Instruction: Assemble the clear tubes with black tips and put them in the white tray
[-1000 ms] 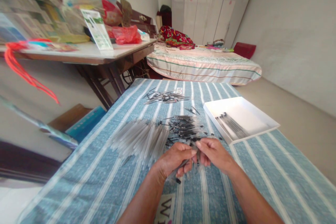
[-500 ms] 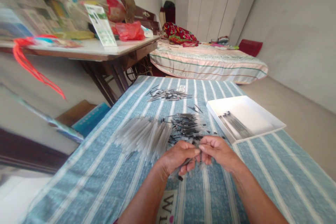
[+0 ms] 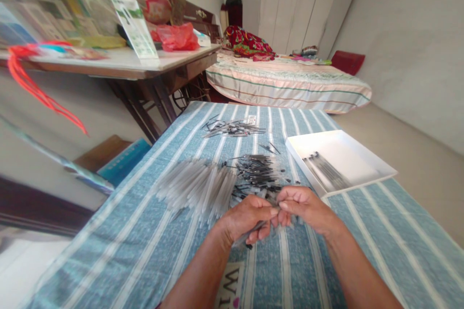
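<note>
My left hand (image 3: 250,217) is closed around a translucent grey pen (image 3: 256,228), whose black end shows below the fingers. My right hand (image 3: 299,206) meets it fingertip to fingertip, pinched at the pen's upper end; what lies between those fingertips is too small to make out. To the left of the hands is a wide heap of translucent pen barrels (image 3: 197,186). Just beyond the hands lies a pile of thin black-tipped pen parts (image 3: 259,170). A white box (image 3: 366,154) at the right holds several pens (image 3: 328,171) with dark ends.
Another loose pile of thin dark sticks (image 3: 232,128) lies farther back on the blue striped tablecloth (image 3: 145,231). A side table (image 3: 174,62) with bags and a card stands at the left. Behind is a bed (image 3: 290,79); a blue box (image 3: 123,161) sits low at the left.
Both hands stay together at nearly the same spot, with the right hand's fingers shifted slightly. The view has tilted a little; the piles and the box look the same.
</note>
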The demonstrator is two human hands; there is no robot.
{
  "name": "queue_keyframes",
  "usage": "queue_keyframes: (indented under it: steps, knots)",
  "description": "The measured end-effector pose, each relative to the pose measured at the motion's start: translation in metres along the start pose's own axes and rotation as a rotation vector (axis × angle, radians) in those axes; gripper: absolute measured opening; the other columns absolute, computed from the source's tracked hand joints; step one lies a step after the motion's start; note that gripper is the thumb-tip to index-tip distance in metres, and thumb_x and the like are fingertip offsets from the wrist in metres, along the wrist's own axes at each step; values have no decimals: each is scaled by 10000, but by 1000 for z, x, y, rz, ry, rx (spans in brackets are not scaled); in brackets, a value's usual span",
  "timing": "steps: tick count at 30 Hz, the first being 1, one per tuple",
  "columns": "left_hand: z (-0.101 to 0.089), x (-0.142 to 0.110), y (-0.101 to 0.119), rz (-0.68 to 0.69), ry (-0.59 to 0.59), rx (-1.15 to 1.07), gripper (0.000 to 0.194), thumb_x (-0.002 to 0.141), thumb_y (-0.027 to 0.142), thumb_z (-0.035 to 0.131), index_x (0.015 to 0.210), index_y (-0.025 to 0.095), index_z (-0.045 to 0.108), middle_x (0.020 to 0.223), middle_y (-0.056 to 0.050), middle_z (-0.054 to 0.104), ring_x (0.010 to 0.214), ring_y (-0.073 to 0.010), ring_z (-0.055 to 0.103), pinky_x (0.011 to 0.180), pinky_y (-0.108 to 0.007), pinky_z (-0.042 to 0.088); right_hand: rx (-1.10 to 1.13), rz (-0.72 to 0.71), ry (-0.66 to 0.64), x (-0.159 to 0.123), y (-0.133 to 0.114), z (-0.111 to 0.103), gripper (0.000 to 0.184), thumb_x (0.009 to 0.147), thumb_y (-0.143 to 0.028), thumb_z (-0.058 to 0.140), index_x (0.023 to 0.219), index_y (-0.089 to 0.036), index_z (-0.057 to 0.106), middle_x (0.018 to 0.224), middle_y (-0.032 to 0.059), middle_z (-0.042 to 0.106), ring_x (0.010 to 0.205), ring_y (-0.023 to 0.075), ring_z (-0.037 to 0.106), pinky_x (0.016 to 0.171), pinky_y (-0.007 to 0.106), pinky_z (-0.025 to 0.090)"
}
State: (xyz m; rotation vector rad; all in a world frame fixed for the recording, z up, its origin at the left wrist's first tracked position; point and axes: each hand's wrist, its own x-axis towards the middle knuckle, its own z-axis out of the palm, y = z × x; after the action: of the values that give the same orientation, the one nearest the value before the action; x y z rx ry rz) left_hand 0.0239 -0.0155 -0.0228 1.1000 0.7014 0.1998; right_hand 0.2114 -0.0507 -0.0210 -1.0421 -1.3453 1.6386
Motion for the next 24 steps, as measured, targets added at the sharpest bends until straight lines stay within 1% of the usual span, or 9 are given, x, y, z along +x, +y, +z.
queue_keyframes:
  steps: [3, 6, 11, 15, 17, 19, 21, 24]
  knots:
    - [-1, -1, 2, -4, 4, -8, 295, 771, 392, 534, 693, 112, 581, 386, 41, 524, 223, -56, 377, 237, -153, 251, 13, -35, 28, -2, -1, -6, 243, 754, -374, 630, 787, -144, 556, 661, 40, 680, 560, 123, 612, 545, 237, 475]
    - [-2, -2, 2, 3, 4, -19, 297, 776, 391, 526, 689, 112, 579, 373, 42, 516, 222, -60, 376, 236, -154, 252, 2, -48, 72, -3, -1, -8, 235, 740, -352, 647, 821, -142, 580, 679, 37, 676, 566, 120, 608, 534, 231, 477]
    - [-1, -2, 2, -4, -6, -4, 311, 760, 413, 547, 694, 110, 579, 383, 42, 521, 227, -54, 372, 249, -155, 251, -56, -3, 67, -2, -1, -3, 197, 746, -326, 636, 773, -133, 604, 608, 9, 650, 500, 95, 579, 497, 209, 466]
    - [1, -3, 3, -15, -7, 29, 309, 761, 415, 538, 702, 114, 580, 392, 42, 520, 238, -55, 375, 259, -159, 257, -72, 8, 53, 0, 0, 1, 194, 761, -326, 610, 718, -141, 568, 565, -5, 636, 451, 81, 546, 468, 196, 446]
    - [1, -4, 4, -4, 5, 61, 298, 769, 403, 520, 705, 117, 577, 393, 43, 512, 243, -55, 366, 261, -162, 248, -83, 11, 76, 0, 1, -1, 192, 770, -325, 595, 713, -148, 552, 534, -18, 619, 423, 76, 521, 445, 189, 428]
    - [-2, -6, 6, 10, 32, 118, 269, 771, 378, 508, 706, 124, 570, 398, 48, 502, 254, -53, 355, 271, -162, 241, -78, -3, 150, -1, 3, -8, 188, 779, -321, 580, 704, -152, 545, 512, -25, 606, 406, 72, 504, 429, 183, 411]
    - [-7, -10, 9, 25, 68, 217, 251, 765, 360, 510, 660, 135, 546, 419, 49, 501, 280, -48, 359, 290, -159, 246, -48, -28, 271, -3, 4, -19, 183, 775, -313, 578, 691, -155, 541, 496, -28, 599, 391, 71, 492, 415, 178, 393]
    - [-16, -19, 16, 51, 151, 382, 280, 740, 377, 540, 582, 152, 489, 452, 52, 490, 331, -48, 381, 326, -162, 270, 17, -51, 447, -5, 6, -36, 184, 742, -308, 601, 656, -160, 533, 461, -27, 586, 362, 74, 476, 384, 179, 367]
